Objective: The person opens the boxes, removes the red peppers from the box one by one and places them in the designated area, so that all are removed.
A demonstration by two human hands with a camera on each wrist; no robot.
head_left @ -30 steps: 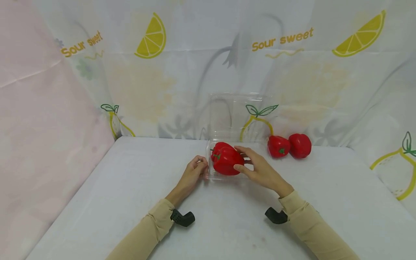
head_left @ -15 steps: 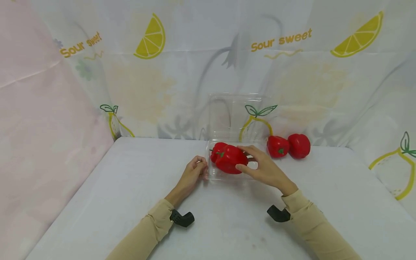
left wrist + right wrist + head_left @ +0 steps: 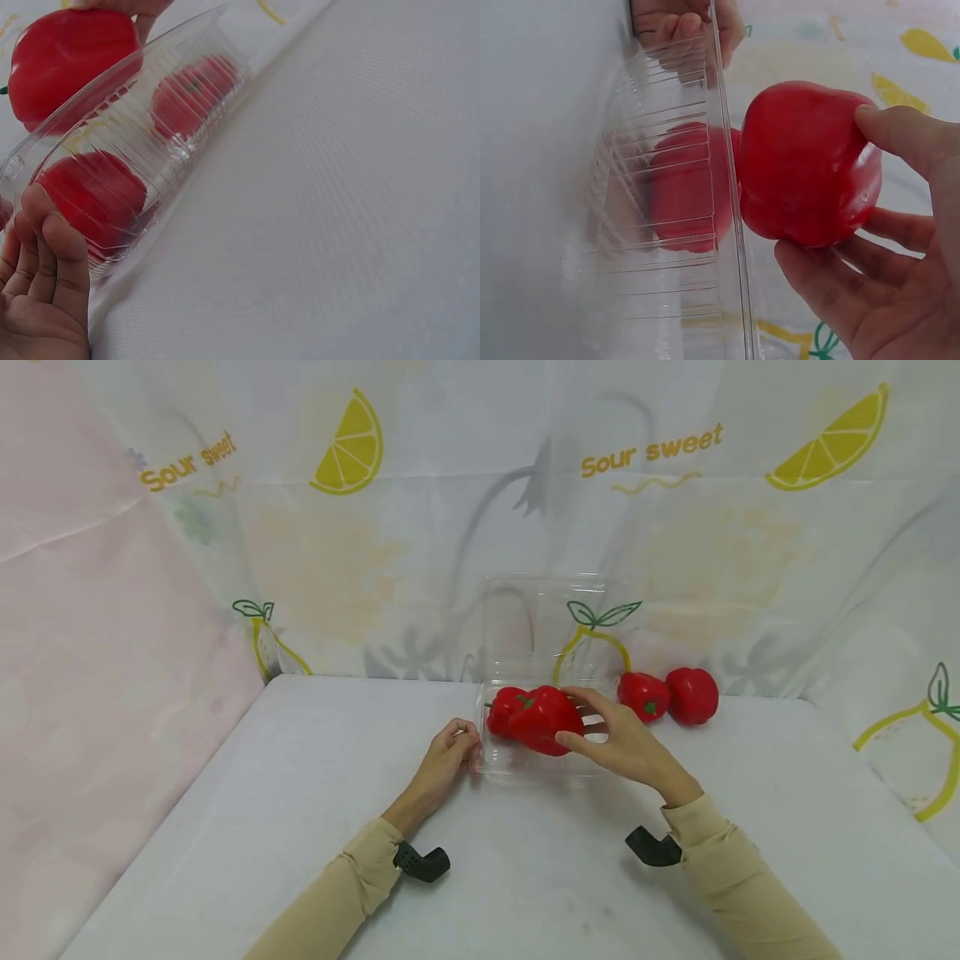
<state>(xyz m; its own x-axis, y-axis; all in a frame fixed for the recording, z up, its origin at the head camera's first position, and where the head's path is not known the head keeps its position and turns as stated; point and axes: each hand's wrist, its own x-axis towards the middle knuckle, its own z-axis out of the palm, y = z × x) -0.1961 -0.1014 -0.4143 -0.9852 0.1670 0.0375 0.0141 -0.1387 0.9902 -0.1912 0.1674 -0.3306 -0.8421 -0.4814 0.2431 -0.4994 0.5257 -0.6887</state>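
My right hand (image 3: 626,745) grips a red bell pepper (image 3: 546,720) between thumb and fingers. In the right wrist view this bell pepper (image 3: 806,165) is held up beside the rim of the clear plastic clamshell box (image 3: 739,300). A second red bell pepper (image 3: 97,199) lies inside the box, at its left end. My left hand (image 3: 447,760) holds the left edge of the box, and in the left wrist view its curled fingers (image 3: 66,251) lie at the rim. The box's clear lid (image 3: 510,627) stands raised at the back.
Two more red bell peppers, one (image 3: 642,697) nearer the box and one (image 3: 692,696) farther right, sit at the back right of the white table (image 3: 315,777). A printed curtain (image 3: 435,543) hangs right behind the table's back edge.
My right hand has moved a little to the right and back with the bell pepper, uncovering more of the one in the box. The left hand has stayed in place.
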